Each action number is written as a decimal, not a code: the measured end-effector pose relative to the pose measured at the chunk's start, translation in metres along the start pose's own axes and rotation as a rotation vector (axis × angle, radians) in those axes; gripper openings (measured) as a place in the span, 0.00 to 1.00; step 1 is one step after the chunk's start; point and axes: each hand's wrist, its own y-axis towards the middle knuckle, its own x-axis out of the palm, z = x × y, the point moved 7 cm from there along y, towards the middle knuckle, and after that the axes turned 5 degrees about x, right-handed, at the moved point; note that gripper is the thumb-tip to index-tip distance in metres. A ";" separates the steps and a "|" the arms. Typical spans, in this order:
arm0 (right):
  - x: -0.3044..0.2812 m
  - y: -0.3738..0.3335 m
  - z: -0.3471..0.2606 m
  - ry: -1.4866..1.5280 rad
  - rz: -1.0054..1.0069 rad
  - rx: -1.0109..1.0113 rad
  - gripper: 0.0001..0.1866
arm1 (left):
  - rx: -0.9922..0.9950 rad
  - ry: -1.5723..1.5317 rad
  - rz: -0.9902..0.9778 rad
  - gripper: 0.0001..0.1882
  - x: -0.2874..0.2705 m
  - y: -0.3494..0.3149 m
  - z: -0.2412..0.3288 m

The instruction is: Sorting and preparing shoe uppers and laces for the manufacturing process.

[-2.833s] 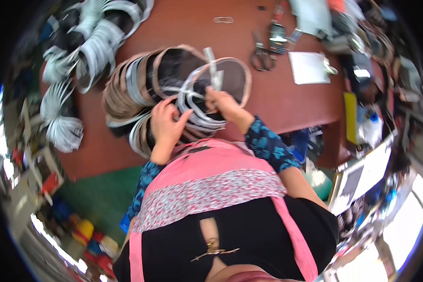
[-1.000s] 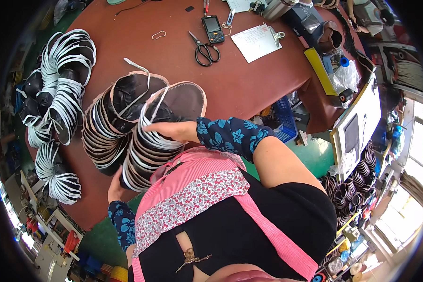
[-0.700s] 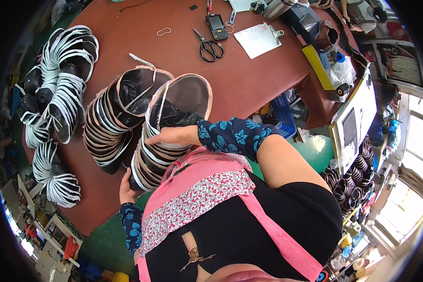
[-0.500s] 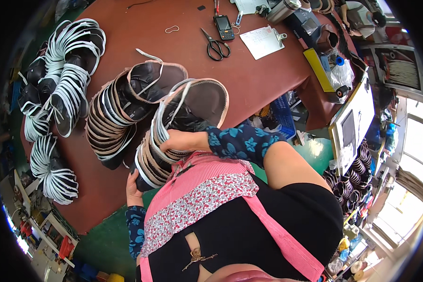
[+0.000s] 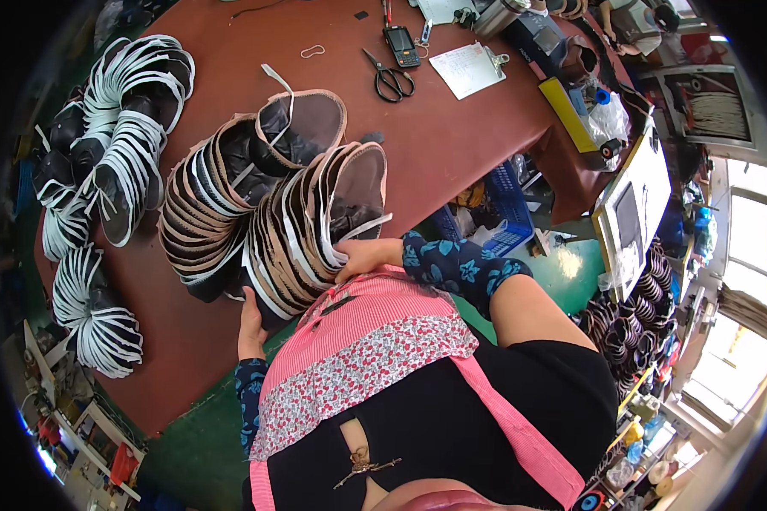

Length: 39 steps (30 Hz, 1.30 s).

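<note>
The person is handling nested, open shoe-like pieces, and the step in hand is apparently gathering and steadying the near stack (image 5: 285, 243) as one bundle. That stack is leaning at the desk's (image 5: 460, 149) near edge, against the pink apron (image 5: 375, 298), with the second stack (image 5: 204, 200) lying just beside it on the left. The right hand (image 5: 366, 257) is curling narrowly onto the edges at the stack's right end, close to a loose pale strip (image 5: 368, 227). The left hand (image 5: 251, 324) is bracing the lower left end (its fingers are partly hiding behind the pieces, so how tightly it is closing cannot be told). By my judgement, the next move is calling for even pressure from both ends, since the thin layers are looking liable to fan apart, and for keeping that strip from snagging.
</note>
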 end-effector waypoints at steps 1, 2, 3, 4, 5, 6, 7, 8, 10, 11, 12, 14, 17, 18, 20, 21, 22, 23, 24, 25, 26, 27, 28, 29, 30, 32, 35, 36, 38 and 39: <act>0.001 0.002 0.000 0.013 0.007 0.015 0.38 | -0.002 0.004 -0.002 0.40 -0.001 -0.002 -0.002; 0.003 0.005 0.000 0.016 0.012 0.016 0.38 | 0.067 0.080 0.007 0.40 -0.002 -0.004 -0.001; 0.003 0.010 0.003 0.006 0.042 0.036 0.35 | 0.140 0.154 0.019 0.39 -0.002 -0.006 0.002; 0.003 0.018 0.012 0.003 0.082 0.061 0.33 | 0.145 0.134 0.012 0.42 0.009 -0.007 0.009; 0.006 0.030 0.022 0.130 0.059 -0.135 0.29 | 0.144 0.142 0.013 0.42 0.004 -0.010 0.011; 0.007 0.013 -0.002 0.230 -0.041 -0.157 0.28 | 0.110 -0.008 -0.077 0.44 -0.006 -0.012 -0.003; 0.006 -0.014 -0.033 0.330 -0.136 -0.173 0.28 | 0.077 -0.160 -0.174 0.46 -0.010 -0.018 -0.014; 0.007 -0.016 -0.028 0.346 -0.104 -0.206 0.39 | 0.079 -0.158 -0.168 0.46 -0.005 -0.024 -0.015; 0.000 -0.013 0.014 0.313 -0.032 -0.158 0.40 | 0.223 -0.014 -0.258 0.50 0.030 -0.039 0.011; -0.002 -0.004 0.038 0.267 0.007 -0.120 0.41 | 0.245 0.109 -0.196 0.48 0.012 -0.029 0.002; 0.001 0.010 0.063 0.220 0.043 -0.081 0.42 | 0.027 0.358 0.038 0.42 -0.012 -0.010 -0.016; -0.008 0.037 0.116 -0.026 0.145 0.056 0.40 | 0.115 0.884 0.285 0.36 -0.020 0.010 -0.012; -0.015 0.017 0.034 0.200 0.076 0.000 0.34 | 0.300 0.210 0.287 0.52 -0.060 0.013 -0.048; -0.012 0.009 0.017 0.260 0.101 0.052 0.33 | 0.228 0.218 0.245 0.54 -0.067 0.012 -0.051; -0.010 0.011 0.015 0.313 0.124 0.035 0.30 | 0.292 0.213 0.076 0.57 -0.039 0.006 -0.039; -0.012 0.005 0.003 0.257 0.176 0.025 0.30 | 0.307 0.149 0.006 0.58 -0.010 -0.005 -0.019; -0.014 0.001 0.009 0.270 0.124 0.054 0.31 | 0.324 0.079 -0.055 0.58 0.019 -0.020 -0.007; -0.011 0.005 0.011 0.253 0.113 0.041 0.31 | 0.378 0.004 -0.044 0.52 0.023 -0.027 0.003; -0.003 0.012 0.012 0.232 0.092 0.027 0.32 | 0.370 0.111 0.021 0.50 0.001 -0.025 -0.004; 0.004 0.019 0.008 0.096 0.132 0.002 0.26 | 0.358 0.212 0.090 0.47 -0.027 -0.019 -0.016; 0.013 0.025 0.004 -0.026 0.117 -0.062 0.26 | 0.235 0.320 0.209 0.43 -0.058 -0.015 -0.036; 0.020 0.030 0.008 -0.142 0.113 -0.128 0.25 | 0.238 0.302 0.234 0.43 -0.067 -0.021 -0.042; 0.027 0.029 0.009 -0.033 0.149 -0.217 0.25 | 0.251 0.227 0.225 0.42 -0.072 -0.025 -0.044; 0.027 0.033 0.017 0.042 0.115 -0.170 0.26 | 0.265 0.153 0.214 0.42 -0.076 -0.029 -0.045; 0.033 0.030 0.012 0.119 0.079 -0.116 0.27 | 0.309 0.194 0.206 0.38 -0.079 -0.034 -0.046; 0.032 0.029 0.030 0.125 0.134 -0.052 0.32 | 0.375 0.176 0.270 0.36 -0.069 -0.038 -0.039; 0.034 0.036 0.052 0.027 0.149 -0.033 0.36 | 0.438 0.070 0.378 0.29 -0.074 -0.043 -0.036; 0.036 0.039 0.055 0.028 0.122 -0.028 0.37 | 0.505 0.059 0.462 0.27 -0.081 -0.047 -0.032; 0.036 0.038 0.056 0.048 0.111 -0.033 0.35 | 0.566 0.044 0.535 0.25 -0.073 -0.053 -0.018; 0.036 0.036 0.053 0.050 0.121 -0.025 0.35 | 0.645 0.151 0.606 0.26 -0.057 -0.066 0.010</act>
